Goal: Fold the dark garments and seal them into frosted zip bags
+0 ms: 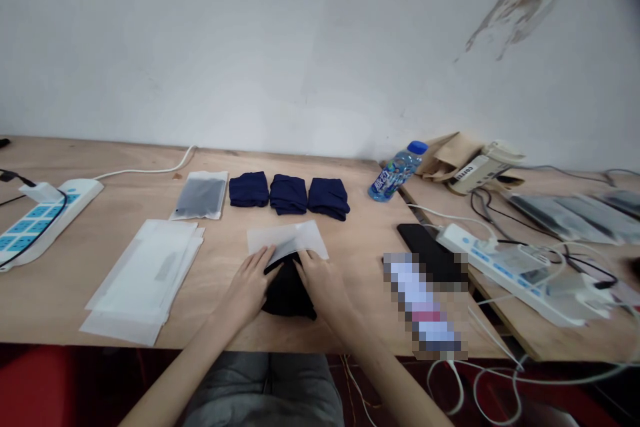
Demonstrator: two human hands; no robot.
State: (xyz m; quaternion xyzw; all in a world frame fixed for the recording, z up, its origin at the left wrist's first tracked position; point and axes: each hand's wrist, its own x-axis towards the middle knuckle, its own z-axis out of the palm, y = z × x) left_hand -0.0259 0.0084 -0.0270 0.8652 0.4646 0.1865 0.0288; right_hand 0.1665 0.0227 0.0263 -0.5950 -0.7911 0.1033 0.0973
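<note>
Left hand, right hand hold black cloth at pale bag — bottle: "脉动".

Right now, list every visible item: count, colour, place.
Folded cloths: three, navy, centre
Black cloth: one, black, near edge
Loose sleeve: one, translucent, centre
Sleeve stack: several, translucent, left
Filled sleeves: several, dark, both sides
Bottle: one, blue, right
Cup: one, beige, right
Paper bag: one, brown, right
Power strips: two, white, both sides
Slab: one, black, right
Pixelated item: one, pale, right
Cables: several, white, black, both sides
Tables: two, tan, below
Legs: two, grey-clad, bottom
Hands: two, bare, centre
</note>
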